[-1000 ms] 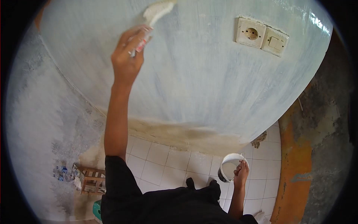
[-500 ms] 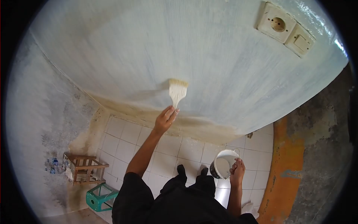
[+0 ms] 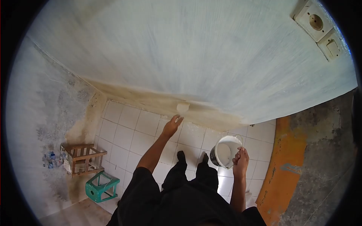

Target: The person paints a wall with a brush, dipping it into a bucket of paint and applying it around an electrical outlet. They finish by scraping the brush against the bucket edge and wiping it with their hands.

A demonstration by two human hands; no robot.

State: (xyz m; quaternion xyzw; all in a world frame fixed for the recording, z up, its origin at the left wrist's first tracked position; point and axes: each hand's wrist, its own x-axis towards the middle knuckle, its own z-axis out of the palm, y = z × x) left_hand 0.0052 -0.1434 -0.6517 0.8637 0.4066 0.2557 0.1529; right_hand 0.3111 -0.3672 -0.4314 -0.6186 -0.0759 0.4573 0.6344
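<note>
My left hand (image 3: pixel 171 126) is closed around the handle of a flat paintbrush (image 3: pixel 183 107), low against the unpainted beige band near the foot of the wall. The brush's bristles are hard to make out at this angle. Streaky whitish paint covers the wall (image 3: pixel 188 49) above. At the right, my right hand (image 3: pixel 240 160) grips the thin handle of a paint bucket (image 3: pixel 215 156), which hangs tilted beside my leg. Whitish paint (image 3: pixel 224 152) shows inside it.
A power socket (image 3: pixel 316 22) and a light switch (image 3: pixel 333 48) sit at upper right. A wooden rack (image 3: pixel 85 158) and a green plastic stool (image 3: pixel 98 190) stand on the left by a stained side wall (image 3: pixel 52 113). White tiles (image 3: pixel 130 115) cover the floor; an orange-painted strip (image 3: pixel 277 180) is at right.
My left hand has brought the paintbrush down the wall, from the whitish area to the beige band. The view has shifted; my right hand still holds the bucket.
</note>
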